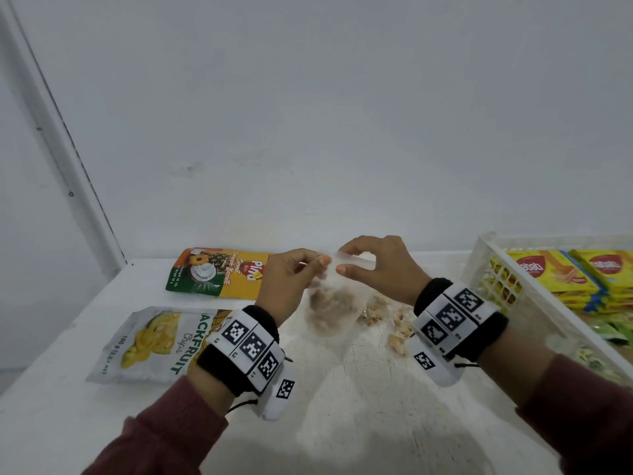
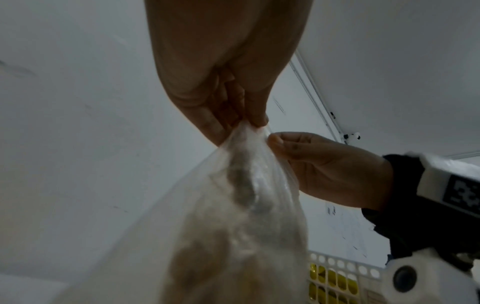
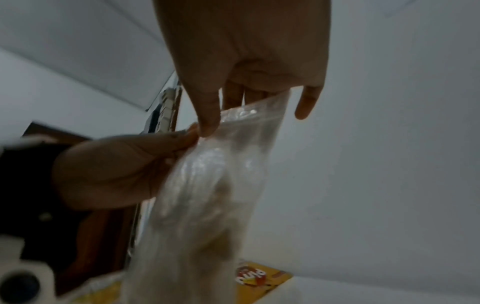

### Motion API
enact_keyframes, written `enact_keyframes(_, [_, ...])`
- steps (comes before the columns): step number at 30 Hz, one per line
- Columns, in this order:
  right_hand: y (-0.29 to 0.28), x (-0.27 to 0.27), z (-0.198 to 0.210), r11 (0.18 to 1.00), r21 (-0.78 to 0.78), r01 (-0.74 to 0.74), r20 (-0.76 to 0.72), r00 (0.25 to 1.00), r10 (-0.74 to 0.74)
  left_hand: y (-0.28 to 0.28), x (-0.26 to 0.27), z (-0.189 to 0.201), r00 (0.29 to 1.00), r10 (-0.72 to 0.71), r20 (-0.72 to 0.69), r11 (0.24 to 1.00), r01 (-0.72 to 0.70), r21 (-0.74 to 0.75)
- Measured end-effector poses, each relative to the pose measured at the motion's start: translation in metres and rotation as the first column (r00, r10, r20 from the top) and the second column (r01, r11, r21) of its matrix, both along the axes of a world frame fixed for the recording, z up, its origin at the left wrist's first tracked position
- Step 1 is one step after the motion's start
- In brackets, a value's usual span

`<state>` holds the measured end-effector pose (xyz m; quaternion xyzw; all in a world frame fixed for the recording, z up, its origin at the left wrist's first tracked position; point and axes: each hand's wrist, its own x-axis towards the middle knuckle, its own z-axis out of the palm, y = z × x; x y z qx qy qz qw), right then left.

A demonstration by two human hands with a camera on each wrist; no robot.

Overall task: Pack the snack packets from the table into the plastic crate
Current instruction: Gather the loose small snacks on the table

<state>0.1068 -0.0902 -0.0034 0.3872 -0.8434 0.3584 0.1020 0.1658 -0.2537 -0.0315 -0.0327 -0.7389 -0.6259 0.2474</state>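
From the head camera, the left hand (image 1: 286, 279) and right hand (image 1: 378, 265) both pinch the top edge of a clear bag (image 1: 334, 303) of brownish snacks, held up over the white table (image 1: 359, 406). Loose pieces (image 1: 397, 329) lie beneath it. A pineapple biscuit packet (image 1: 219, 277) and a jackfruit chips packet (image 1: 154, 342) lie to the left; the crate (image 1: 534, 299) with yellow packets (image 1: 555, 274) stands right.

The left wrist view shows thumb and fingers (image 2: 255, 115) pinched on the bag's corner.

The right wrist view shows the thumb (image 3: 207, 115) pressing the bag's zip strip.
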Motion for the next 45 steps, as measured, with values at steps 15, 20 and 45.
enact_keyframes(15, [-0.014,0.015,0.006,0.999,-0.023,-0.045,0.131,0.990,0.047,-0.012,0.018,-0.003,0.990,-0.133,-0.052,0.988,0.128,-0.085])
enact_keyframes(20, [-0.001,0.027,0.001,1.000,0.007,0.016,0.179,0.984,-0.017,-0.013,0.019,-0.003,0.993,-0.113,-0.045,0.994,0.113,-0.002])
enact_keyframes(45, [0.148,0.102,-0.014,0.860,-0.161,0.484,0.405,0.827,-0.390,0.136,0.051,-0.018,0.822,-0.419,0.385,0.901,0.323,0.291])
